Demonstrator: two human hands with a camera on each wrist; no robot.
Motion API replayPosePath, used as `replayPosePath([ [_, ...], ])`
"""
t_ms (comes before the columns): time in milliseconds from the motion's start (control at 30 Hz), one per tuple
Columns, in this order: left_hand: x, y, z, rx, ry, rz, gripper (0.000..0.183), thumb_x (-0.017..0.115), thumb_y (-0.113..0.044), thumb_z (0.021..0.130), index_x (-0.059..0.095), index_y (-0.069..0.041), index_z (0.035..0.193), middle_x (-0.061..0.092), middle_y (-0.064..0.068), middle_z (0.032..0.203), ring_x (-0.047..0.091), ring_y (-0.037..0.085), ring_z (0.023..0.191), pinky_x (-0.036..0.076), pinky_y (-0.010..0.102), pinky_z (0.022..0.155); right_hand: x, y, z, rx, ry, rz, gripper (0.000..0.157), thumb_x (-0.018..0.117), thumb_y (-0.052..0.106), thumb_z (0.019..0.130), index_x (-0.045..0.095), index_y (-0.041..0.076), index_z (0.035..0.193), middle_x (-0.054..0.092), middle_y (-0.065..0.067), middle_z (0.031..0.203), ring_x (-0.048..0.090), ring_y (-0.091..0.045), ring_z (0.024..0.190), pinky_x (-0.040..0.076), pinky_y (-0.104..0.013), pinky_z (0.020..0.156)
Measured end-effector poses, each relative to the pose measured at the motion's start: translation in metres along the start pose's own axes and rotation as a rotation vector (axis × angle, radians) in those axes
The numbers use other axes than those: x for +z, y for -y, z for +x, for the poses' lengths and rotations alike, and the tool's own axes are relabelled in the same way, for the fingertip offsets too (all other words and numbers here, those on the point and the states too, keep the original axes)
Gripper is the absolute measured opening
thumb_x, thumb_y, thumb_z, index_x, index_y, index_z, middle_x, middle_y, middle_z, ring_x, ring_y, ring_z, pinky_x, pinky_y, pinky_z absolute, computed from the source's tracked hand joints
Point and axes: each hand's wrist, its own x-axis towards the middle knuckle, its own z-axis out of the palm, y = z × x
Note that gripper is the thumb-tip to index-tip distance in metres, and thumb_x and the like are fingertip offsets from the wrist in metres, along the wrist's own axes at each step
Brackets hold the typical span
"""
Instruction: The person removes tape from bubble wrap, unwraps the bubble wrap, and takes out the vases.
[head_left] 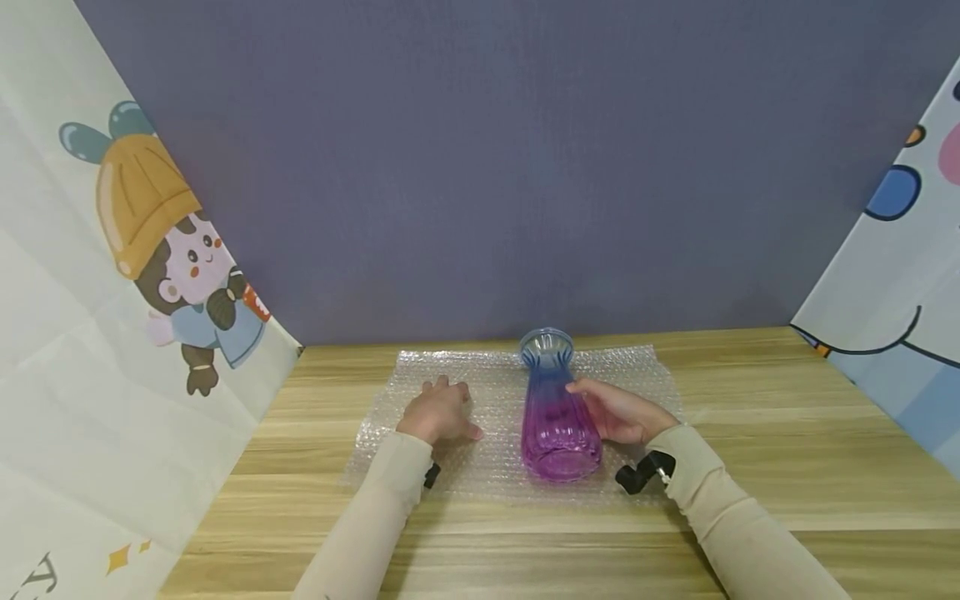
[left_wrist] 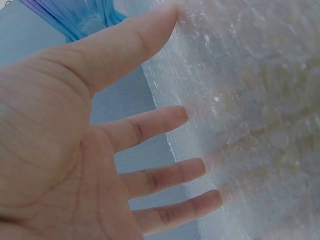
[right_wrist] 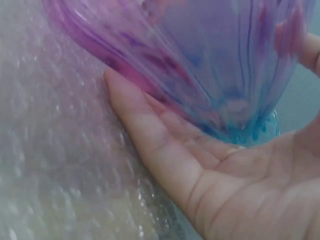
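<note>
A ribbed glass vase (head_left: pixel 561 421), blue at its flared mouth and fading to purple-pink at the base, lies over a sheet of bubble wrap (head_left: pixel 491 467) with its mouth away from me. My right hand (head_left: pixel 618 412) grips the vase from its right side, thumb on top and fingers reaching underneath, as the right wrist view shows along the vase's wall (right_wrist: pixel 210 65). Left of the vase, my left hand (head_left: pixel 441 412) hovers over or touches the bubble wrap, holding nothing. In the left wrist view its fingers (left_wrist: pixel 150 127) are spread and fairly straight, tips at the wrap.
Under the wrap is a wood-grain table (head_left: pixel 300 492). A grey-blue panel (head_left: pixel 547 167) stands along its back edge. White printed sheets hang at the left (head_left: pixel 75 350) and right (head_left: pixel 885 283). Each wrist carries a small black camera mount (head_left: pixel 637 475).
</note>
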Motion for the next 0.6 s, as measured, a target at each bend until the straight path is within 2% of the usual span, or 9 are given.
replayPosePath([
  [233,0.0008,-0.001,0.0016,0.0,0.002,0.002,0.078,0.089,-0.046,0.074,0.061,-0.016,0.14,0.037,0.024,0.162,0.032,0.053,0.148,0.044,0.072,0.106,-0.0049,-0.0012,-0.0028,-0.038,0.082,0.118,0.032,0.028,0.023,0.109,0.038,0.011,0.137,0.072,-0.009,0.119,0.074,-0.025,0.107,0.062,-0.044,0.094],
  [333,0.002,0.0001,0.0035,0.0,0.001,-0.003,0.078,0.089,-0.045,0.073,0.061,-0.017,0.14,0.036,0.023,0.162,0.031,0.053,0.149,0.043,0.072,0.108,-0.0077,-0.0019,-0.0032,-0.048,0.099,0.155,0.03,0.026,0.025,0.111,0.043,0.013,0.132,0.073,-0.009,0.118,0.074,-0.025,0.106,0.062,-0.045,0.093],
  [500,0.002,0.0,0.0032,0.002,-0.001,-0.012,0.077,0.089,-0.045,0.073,0.061,-0.017,0.139,0.037,0.023,0.162,0.03,0.053,0.149,0.043,0.072,0.108,-0.0082,-0.0022,-0.0029,-0.02,0.059,0.151,0.033,0.033,0.036,0.111,0.054,0.018,0.129,0.072,-0.006,0.121,0.072,-0.023,0.111,0.06,-0.044,0.099],
  [600,0.0014,-0.0006,0.0024,0.002,0.001,-0.011,0.077,0.089,-0.044,0.074,0.061,-0.016,0.139,0.038,0.023,0.161,0.031,0.053,0.149,0.044,0.071,0.107,-0.0075,-0.0018,-0.0033,0.013,0.015,0.138,0.035,0.04,0.042,0.109,0.053,0.018,0.13,0.071,-0.007,0.123,0.07,-0.025,0.115,0.056,-0.047,0.104],
])
